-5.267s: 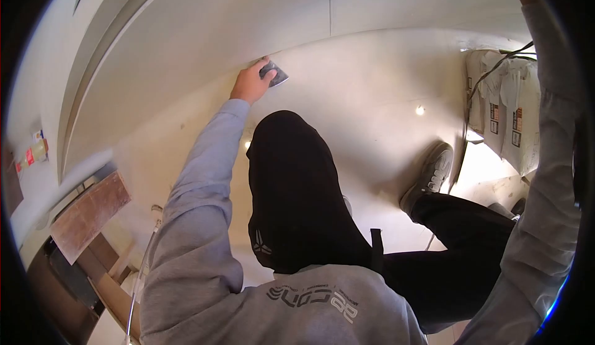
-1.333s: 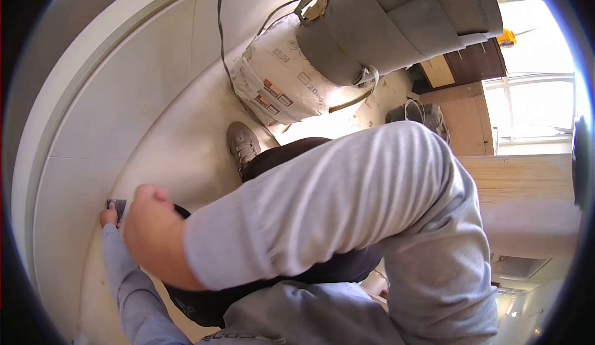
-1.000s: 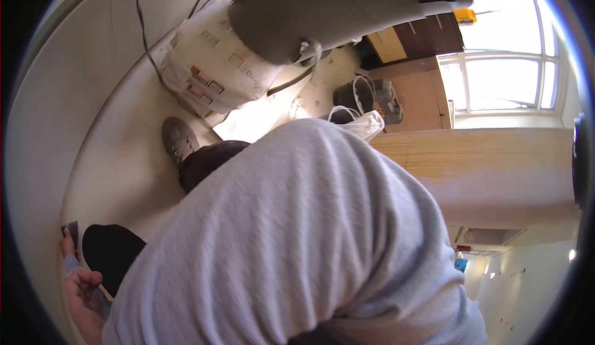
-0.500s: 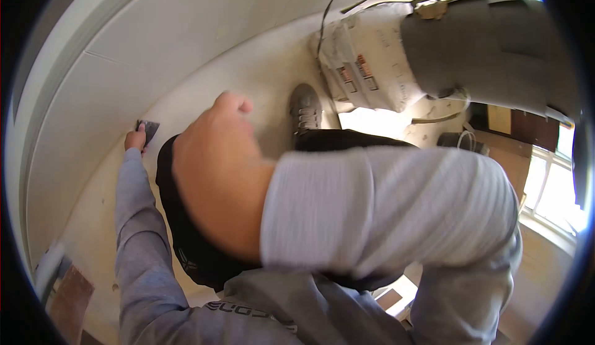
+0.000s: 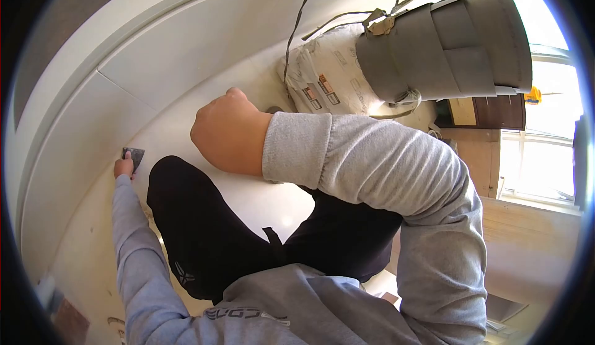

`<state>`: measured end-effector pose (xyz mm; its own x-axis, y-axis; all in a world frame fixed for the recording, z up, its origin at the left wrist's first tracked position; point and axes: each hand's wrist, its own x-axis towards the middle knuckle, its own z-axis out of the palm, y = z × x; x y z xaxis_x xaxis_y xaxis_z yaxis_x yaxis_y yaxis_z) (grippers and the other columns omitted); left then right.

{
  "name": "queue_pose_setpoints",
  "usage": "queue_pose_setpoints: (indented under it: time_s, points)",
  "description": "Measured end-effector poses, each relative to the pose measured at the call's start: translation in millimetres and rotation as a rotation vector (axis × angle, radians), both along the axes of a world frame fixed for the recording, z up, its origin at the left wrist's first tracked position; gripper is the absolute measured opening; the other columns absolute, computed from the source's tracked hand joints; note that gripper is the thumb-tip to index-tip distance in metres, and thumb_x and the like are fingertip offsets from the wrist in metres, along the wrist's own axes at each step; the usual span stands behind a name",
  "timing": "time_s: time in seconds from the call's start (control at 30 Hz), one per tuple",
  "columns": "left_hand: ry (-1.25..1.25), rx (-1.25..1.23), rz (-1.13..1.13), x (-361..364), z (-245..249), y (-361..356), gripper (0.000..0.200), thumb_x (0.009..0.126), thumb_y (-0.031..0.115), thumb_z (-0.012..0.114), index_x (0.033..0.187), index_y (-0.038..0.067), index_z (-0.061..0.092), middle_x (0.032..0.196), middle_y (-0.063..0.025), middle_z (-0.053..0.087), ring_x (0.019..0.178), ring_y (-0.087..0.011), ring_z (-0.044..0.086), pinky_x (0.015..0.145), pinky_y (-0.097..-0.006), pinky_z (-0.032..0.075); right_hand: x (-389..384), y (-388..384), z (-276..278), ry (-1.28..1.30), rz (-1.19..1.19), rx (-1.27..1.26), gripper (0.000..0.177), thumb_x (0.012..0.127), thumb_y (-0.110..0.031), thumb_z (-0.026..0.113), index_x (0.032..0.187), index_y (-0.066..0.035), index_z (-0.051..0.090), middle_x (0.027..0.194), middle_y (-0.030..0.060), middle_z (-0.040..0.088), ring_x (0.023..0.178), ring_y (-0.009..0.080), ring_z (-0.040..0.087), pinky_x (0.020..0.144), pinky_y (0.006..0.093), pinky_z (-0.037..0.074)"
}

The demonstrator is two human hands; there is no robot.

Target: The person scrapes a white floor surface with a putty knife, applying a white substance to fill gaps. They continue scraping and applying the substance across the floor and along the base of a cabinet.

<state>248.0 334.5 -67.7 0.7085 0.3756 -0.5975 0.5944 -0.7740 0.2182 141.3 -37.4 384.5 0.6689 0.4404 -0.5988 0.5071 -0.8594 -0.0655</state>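
– What changed?
– The right hand (image 5: 226, 131) was a big blur. Now it hangs steady, curled in a fist with nothing in it. The left hand (image 5: 123, 168) stayed put, fingers pinching the little grey pad (image 5: 133, 157) onto the floor (image 5: 180, 119). I think the rubbing goes on there.
– Any room?
– The wall (image 5: 80, 140) touches the pad's far edge and the black knee (image 5: 186, 202) sits just beside it. Bare floor runs along the wall.

A room under renovation is shown. Printed sacks (image 5: 323, 78) of building material are stacked on the pale floor (image 5: 180, 119) beside grey rolls (image 5: 452, 44), with a cable (image 5: 299, 26) trailed over them. Bare white wall panels (image 5: 204, 41) are seen, and a dark abrasive sheet (image 5: 134, 156) is pressed at their lower edge.
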Motion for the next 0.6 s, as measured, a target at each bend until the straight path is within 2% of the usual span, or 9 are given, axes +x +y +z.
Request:
queue_pose_setpoints:
  time_s: [0.1, 0.23, 0.3, 0.37, 0.4, 0.43, 0.47, 0.53, 0.6]
  points:
    - [-0.027, -0.026, -0.017, 1, 3, -1, 0.061, 0.095, 0.054, 0.052, 0.089, -0.006, 0.065, 0.064, -0.0164, 0.065, 0.044, -0.0263, 0.06, 0.04, -0.0397, 0.045, -1, 0, -2, -0.001, -0.013, -0.012, 0.009, 0.077, -0.014, 0.068, 0.084, -0.009, 0.07, 0.088, 0.0068, 0.066, 0.08, 0.024, 0.067, 0.069, 0.0384, 0.046]
    - [-0.011, -0.04, -0.03, -5, 20, -7, 0.064, 0.094, 0.055, 0.052, 0.086, -0.007, 0.066, 0.063, -0.0162, 0.065, 0.044, -0.0267, 0.059, 0.04, -0.0414, 0.045, -4, 2, -5, -0.002, -0.016, -0.006, 0.01, 0.078, -0.015, 0.066, 0.085, -0.009, 0.07, 0.088, 0.0073, 0.067, 0.081, 0.0252, 0.068, 0.071, 0.0385, 0.047]
    - [-0.042, -0.046, -0.006, -6, 25, -11, 0.067, 0.094, 0.057, 0.05, 0.087, -0.008, 0.067, 0.065, -0.0173, 0.066, 0.048, -0.0289, 0.062, 0.042, -0.0436, 0.047, -2, 5, -6, 0.058, -0.016, -0.109, 0.009, 0.08, -0.015, 0.064, 0.084, -0.01, 0.071, 0.088, 0.009, 0.068, 0.084, 0.0272, 0.069, 0.074, 0.0398, 0.049]
    - [-0.112, -0.028, -0.07, -2, -5, -1, 0.069, 0.094, 0.058, 0.048, 0.09, -0.008, 0.069, 0.071, -0.0189, 0.068, 0.055, -0.0312, 0.066, 0.047, -0.0442, 0.051, -11, 2, -18, -0.037, -0.123, -0.097, 0.023, 0.083, -0.022, 0.065, 0.1, -0.009, 0.074, 0.104, 0.0109, 0.071, 0.098, 0.0294, 0.068, 0.08, 0.0454, 0.048]
    - [-0.082, -0.05, -0.085, 2, -15, 4, 0.069, 0.093, 0.059, 0.048, 0.094, -0.007, 0.07, 0.077, -0.0206, 0.07, 0.061, -0.0324, 0.068, 0.054, -0.044, 0.053, -13, -3, -25, -0.064, -0.121, -0.035, 0.02, 0.083, -0.02, 0.063, 0.096, -0.008, 0.074, 0.1, 0.0112, 0.071, 0.095, 0.0296, 0.069, 0.077, 0.0434, 0.05]
    - [-0.084, -0.017, -0.102, -4, 10, -5, 0.069, 0.093, 0.059, 0.049, 0.093, -0.006, 0.07, 0.078, -0.0214, 0.07, 0.061, -0.032, 0.069, 0.058, -0.0433, 0.054, -12, -10, -29, -0.088, -0.118, 0.032, 0.019, 0.084, -0.018, 0.06, 0.091, -0.008, 0.074, 0.097, 0.0115, 0.072, 0.093, 0.0298, 0.069, 0.075, 0.0415, 0.051]
    - [-0.129, 0.027, -0.032, -10, 25, -15, 0.066, 0.093, 0.057, 0.049, 0.09, -0.006, 0.07, 0.075, -0.0209, 0.07, 0.06, -0.0313, 0.069, 0.057, -0.0427, 0.054, -11, -14, -29, -0.085, -0.092, 0.049, 0.018, 0.083, -0.017, 0.061, 0.091, -0.008, 0.074, 0.097, 0.0112, 0.071, 0.094, 0.03, 0.069, 0.076, 0.0411, 0.051]
    - [-0.041, 0.048, -0.015, -12, 28, -1, 0.064, 0.095, 0.054, 0.049, 0.089, -0.006, 0.07, 0.073, -0.0192, 0.07, 0.058, -0.0301, 0.068, 0.056, -0.042, 0.054, -7, -7, -35, -0.082, -0.074, 0.066, 0.017, 0.083, -0.016, 0.061, 0.091, -0.009, 0.074, 0.097, 0.011, 0.071, 0.095, 0.0302, 0.069, 0.077, 0.0408, 0.051]
    - [-0.058, -0.035, -0.031, -10, 26, -12, 0.065, 0.094, 0.055, 0.049, 0.089, -0.006, 0.07, 0.072, -0.0186, 0.069, 0.055, -0.029, 0.067, 0.054, -0.0409, 0.053, -10, -16, -37, -0.096, -0.04, 0.06, 0.017, 0.083, -0.024, 0.066, 0.093, -0.01, 0.069, 0.089, 0.0124, 0.068, 0.086, 0.0313, 0.068, 0.072, 0.0437, 0.053]
